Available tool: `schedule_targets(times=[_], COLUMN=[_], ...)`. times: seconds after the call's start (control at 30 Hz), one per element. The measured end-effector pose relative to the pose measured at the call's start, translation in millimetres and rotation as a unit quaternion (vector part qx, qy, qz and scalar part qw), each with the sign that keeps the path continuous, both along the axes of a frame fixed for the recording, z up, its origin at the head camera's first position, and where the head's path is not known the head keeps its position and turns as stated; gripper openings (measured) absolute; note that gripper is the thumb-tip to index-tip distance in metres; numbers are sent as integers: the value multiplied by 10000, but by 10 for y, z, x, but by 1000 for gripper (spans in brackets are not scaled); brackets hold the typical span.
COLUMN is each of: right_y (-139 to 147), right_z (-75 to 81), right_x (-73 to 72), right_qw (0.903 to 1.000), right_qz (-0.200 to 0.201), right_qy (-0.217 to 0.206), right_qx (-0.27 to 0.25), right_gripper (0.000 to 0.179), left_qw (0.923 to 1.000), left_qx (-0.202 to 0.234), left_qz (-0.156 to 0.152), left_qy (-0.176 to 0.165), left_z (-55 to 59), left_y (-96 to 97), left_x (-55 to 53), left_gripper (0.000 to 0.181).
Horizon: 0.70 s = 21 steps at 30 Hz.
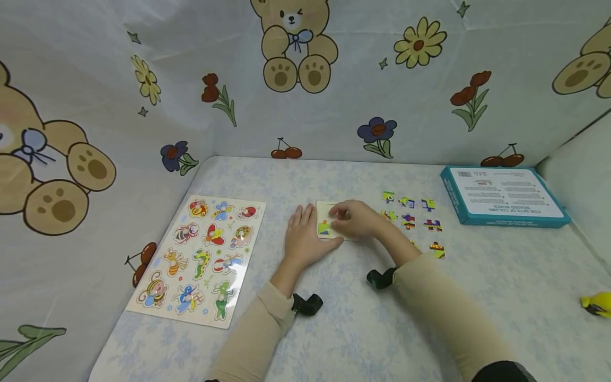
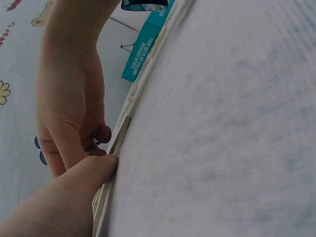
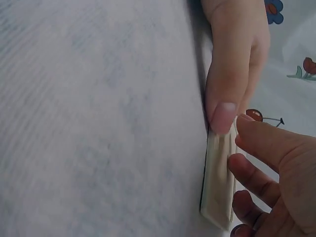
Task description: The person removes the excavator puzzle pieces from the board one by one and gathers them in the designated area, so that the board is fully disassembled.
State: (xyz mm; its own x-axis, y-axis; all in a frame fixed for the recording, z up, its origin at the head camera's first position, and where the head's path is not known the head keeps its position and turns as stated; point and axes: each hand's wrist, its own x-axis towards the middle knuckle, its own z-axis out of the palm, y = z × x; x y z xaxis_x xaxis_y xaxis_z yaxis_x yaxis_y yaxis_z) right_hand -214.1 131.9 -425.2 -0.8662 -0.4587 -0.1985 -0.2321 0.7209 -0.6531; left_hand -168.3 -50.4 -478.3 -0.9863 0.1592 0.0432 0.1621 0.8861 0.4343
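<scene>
A small pale puzzle tray [image 1: 326, 210] lies flat on the table, with a green, yellow and blue puzzle piece [image 1: 324, 229] in its near left corner. My left hand [image 1: 305, 233] rests at the tray's left side, fingers straight and thumb [image 2: 101, 170] along the near edge. Over the tray's right part is my right hand [image 1: 358, 218], its fingers bent and their tips low. Whether a piece sits between those fingertips is hidden. In the right wrist view the bent fingers [image 3: 254, 180] hover by the tray. Several loose puzzle pieces [image 1: 408, 222] lie right of it.
A glossy sheet of insect pictures [image 1: 202, 260] lies on the left of the table. At the back right is a teal box [image 1: 506, 196]. A yellow and black object [image 1: 596, 304] sits at the right edge. Behind the table hangs a bear-print curtain [image 1: 343, 106].
</scene>
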Motion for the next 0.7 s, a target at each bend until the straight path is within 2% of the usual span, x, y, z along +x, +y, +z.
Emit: schedule_targets(times=[0.13,0.3,0.57,0.7], right_y=[-125,-190,-199,-162], right_z=[5,-11,-36,-8], right_x=[14,22,30,59], right_qw=[9997,9991,9994,9986], right_qz=[241,353,143,-143], right_qy=[97,221,57,88], right_qx=[35,74,-302,-493], right_gripper=[26,26,25,25], left_qw=[9999,9997,9998,10000], left_qx=[-66,-221,-200,-66], left_qz=[-39,-42,-15,28], left_qy=[82,8,8,52], left_z=[13,25,20,11], left_y=[4,11,18,14], left_x=[7,13,6,6], left_gripper=[112,112,112,112])
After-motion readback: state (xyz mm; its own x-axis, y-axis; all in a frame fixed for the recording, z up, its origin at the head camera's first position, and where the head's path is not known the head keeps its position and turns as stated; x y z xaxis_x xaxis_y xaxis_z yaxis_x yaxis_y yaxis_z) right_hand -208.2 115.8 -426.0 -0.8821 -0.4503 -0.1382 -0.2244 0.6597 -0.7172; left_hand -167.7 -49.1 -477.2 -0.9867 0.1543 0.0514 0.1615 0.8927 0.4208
